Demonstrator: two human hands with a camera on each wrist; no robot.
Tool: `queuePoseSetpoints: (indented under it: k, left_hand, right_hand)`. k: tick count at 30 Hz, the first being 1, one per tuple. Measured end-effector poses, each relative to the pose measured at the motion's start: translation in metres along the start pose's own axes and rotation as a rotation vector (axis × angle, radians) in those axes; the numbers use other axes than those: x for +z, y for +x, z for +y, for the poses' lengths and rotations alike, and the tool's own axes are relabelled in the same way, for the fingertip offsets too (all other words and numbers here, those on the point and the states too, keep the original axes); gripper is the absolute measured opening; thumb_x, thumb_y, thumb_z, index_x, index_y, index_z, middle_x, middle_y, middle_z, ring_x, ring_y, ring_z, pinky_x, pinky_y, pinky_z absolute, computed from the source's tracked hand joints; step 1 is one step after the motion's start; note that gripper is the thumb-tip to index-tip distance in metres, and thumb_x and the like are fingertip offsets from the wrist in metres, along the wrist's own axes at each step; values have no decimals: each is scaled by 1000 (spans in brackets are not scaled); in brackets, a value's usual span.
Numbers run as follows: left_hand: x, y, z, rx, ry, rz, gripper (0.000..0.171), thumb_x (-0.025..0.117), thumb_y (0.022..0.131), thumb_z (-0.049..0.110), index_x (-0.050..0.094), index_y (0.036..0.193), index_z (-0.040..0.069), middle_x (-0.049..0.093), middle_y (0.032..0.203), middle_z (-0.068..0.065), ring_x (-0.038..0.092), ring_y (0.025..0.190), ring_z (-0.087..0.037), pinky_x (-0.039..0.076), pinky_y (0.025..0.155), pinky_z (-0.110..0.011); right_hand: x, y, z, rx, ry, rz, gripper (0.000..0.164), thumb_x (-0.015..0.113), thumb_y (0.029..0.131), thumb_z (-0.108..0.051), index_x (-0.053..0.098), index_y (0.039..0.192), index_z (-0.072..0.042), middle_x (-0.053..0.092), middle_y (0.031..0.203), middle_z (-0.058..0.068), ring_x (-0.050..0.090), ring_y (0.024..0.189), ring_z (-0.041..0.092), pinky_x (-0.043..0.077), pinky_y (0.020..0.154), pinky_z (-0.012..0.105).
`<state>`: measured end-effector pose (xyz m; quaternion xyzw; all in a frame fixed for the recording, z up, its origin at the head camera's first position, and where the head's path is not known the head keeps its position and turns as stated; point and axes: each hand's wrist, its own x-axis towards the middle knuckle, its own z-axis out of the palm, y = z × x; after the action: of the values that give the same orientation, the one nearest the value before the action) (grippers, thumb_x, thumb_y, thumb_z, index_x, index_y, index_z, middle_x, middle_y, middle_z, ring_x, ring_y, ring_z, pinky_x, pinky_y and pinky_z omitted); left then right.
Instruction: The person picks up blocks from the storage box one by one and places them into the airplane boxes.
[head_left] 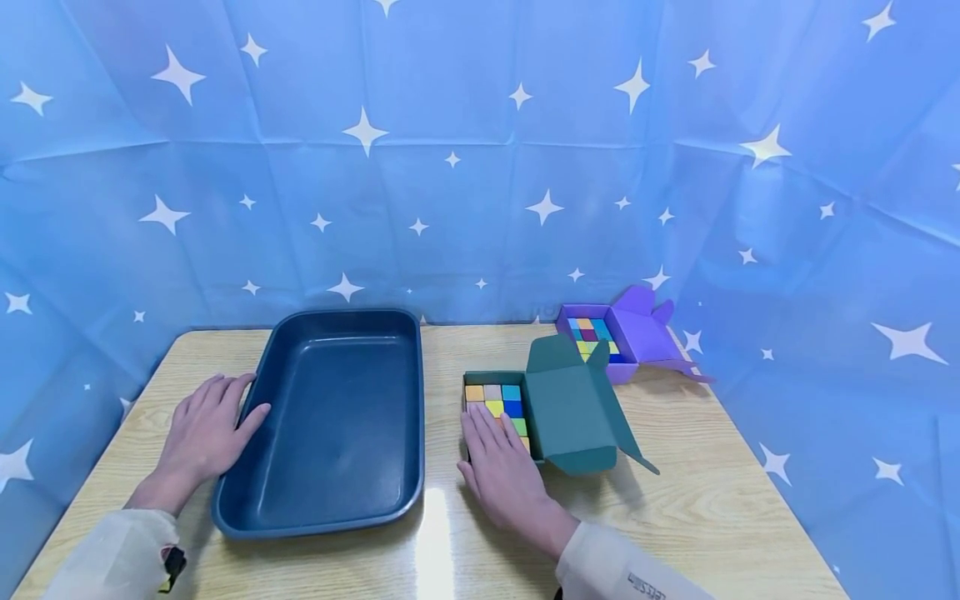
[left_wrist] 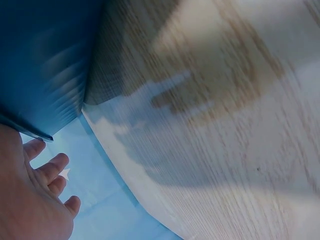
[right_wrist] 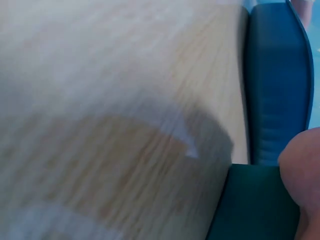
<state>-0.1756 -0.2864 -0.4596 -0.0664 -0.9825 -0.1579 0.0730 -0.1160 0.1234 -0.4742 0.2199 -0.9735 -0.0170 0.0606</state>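
My left hand rests at the left rim of a dark blue baking tray, its thumb over the edge and its other fingers loosely bent outside. Nothing lies in the tray. My right hand reaches over the near side of a small green box, fingers straight and lying over the colored cubes inside. Part of the cubes is hidden beneath these fingers. In the right wrist view, the thumb is beside the wall of the green box.
Behind the green box, at the back right, stands an open purple box with several more colored cubes. Both lids fold out to the right. A blue curtain with white stars hangs around the wooden table.
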Motion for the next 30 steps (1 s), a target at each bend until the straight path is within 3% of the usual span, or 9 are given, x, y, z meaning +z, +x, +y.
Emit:
queuePoseSetpoints:
  k: [18, 30]
  left_hand:
    - [1, 1, -1, -9, 7, -3, 62, 41, 102, 46, 37, 144, 0, 35, 144, -34, 25, 135, -52, 19, 104, -72]
    - [1, 1, 0, -5, 4, 4, 62, 42, 102, 45, 37, 143, 0, 37, 142, -34, 25, 135, -52, 19, 105, -72]
  right_hand:
    - [7, -29, 31, 58, -6, 73, 65, 46, 100, -38, 28, 153, -5, 27, 161, 11, 23, 151, 25, 21, 124, 45]
    - [10, -31, 56, 158, 5, 117, 65, 53, 98, -35, 32, 151, -3, 32, 159, 12, 28, 149, 28, 23, 122, 49]
